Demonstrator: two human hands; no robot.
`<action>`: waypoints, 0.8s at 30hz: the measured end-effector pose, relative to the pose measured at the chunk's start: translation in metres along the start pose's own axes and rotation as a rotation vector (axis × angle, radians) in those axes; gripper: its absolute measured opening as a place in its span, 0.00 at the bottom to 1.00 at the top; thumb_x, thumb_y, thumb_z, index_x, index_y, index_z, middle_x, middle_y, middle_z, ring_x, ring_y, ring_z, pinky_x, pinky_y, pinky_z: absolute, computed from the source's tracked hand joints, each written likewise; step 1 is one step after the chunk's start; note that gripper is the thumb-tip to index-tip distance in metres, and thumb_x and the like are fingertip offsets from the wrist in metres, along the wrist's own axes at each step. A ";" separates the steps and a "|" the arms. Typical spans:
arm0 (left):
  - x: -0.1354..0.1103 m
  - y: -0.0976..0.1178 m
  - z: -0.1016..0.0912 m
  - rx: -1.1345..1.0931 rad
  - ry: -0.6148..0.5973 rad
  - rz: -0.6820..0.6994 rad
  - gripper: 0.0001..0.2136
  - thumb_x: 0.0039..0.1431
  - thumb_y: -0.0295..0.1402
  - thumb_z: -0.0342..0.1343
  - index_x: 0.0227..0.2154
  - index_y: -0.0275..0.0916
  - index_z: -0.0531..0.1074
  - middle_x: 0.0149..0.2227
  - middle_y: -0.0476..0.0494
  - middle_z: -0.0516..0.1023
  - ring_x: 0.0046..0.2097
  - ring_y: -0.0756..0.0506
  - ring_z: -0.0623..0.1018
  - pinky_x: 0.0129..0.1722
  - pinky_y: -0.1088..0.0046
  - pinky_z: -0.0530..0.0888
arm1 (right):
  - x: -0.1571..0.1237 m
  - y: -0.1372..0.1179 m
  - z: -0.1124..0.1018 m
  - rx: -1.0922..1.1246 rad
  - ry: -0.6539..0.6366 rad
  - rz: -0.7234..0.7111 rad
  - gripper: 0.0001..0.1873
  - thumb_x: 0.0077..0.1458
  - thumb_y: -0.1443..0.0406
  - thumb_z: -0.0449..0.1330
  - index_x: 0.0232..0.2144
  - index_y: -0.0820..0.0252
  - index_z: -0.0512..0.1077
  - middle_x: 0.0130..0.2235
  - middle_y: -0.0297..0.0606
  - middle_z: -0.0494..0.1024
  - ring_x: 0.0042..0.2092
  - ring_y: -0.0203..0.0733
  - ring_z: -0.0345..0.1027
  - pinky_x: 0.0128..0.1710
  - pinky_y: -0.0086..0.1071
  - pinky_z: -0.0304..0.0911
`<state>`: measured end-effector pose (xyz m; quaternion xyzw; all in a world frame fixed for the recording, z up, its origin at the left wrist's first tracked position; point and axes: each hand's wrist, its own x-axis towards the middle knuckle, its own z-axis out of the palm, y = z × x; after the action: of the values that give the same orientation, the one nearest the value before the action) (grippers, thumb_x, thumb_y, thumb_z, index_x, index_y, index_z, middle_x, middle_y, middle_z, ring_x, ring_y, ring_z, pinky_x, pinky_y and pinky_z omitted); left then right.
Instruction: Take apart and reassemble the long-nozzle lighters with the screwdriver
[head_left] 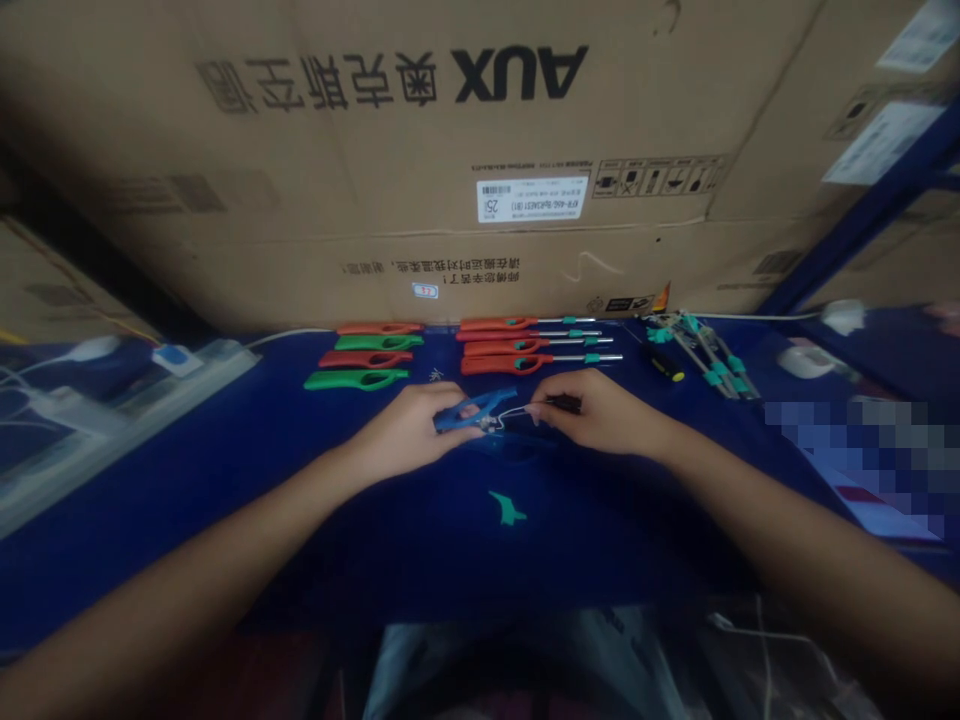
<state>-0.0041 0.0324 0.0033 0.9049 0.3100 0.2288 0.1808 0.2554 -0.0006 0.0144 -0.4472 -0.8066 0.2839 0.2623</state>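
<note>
My left hand [420, 430] is closed around a blue lighter handle shell [491, 402], with small metal parts showing in its hollow. A thin white wire [514, 411] runs from those parts to the fingers of my right hand [607, 415]. That hand is pinched on a small dark part [564, 403] whose kind I cannot make out. Below both hands, a loose green plastic piece [508, 508] lies on the blue table. Another blue shell [517, 450] seems to lie under my hands, dim and hard to see.
Red and green handle shells [375, 342] lie in a column behind my left hand. Beside them are several red lighters with metal tubes [510, 347]. A screwdriver [666, 366] and a pile of tubes with green parts [712, 355] lie right. A cardboard box [360, 180] stands behind.
</note>
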 end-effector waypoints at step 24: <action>0.002 0.038 0.018 -1.056 0.096 -0.691 0.13 0.48 0.40 0.70 0.26 0.36 0.75 0.12 0.59 0.59 0.16 0.57 0.58 0.19 0.80 0.61 | -0.006 -0.022 0.023 0.065 0.074 -0.123 0.17 0.61 0.59 0.59 0.48 0.57 0.61 0.42 0.37 0.73 0.32 0.34 0.66 0.31 0.30 0.60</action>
<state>0.0247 0.0022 0.0068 0.5300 0.4373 0.3195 0.6526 0.2303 -0.0210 0.0129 -0.3980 -0.8128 0.2767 0.3231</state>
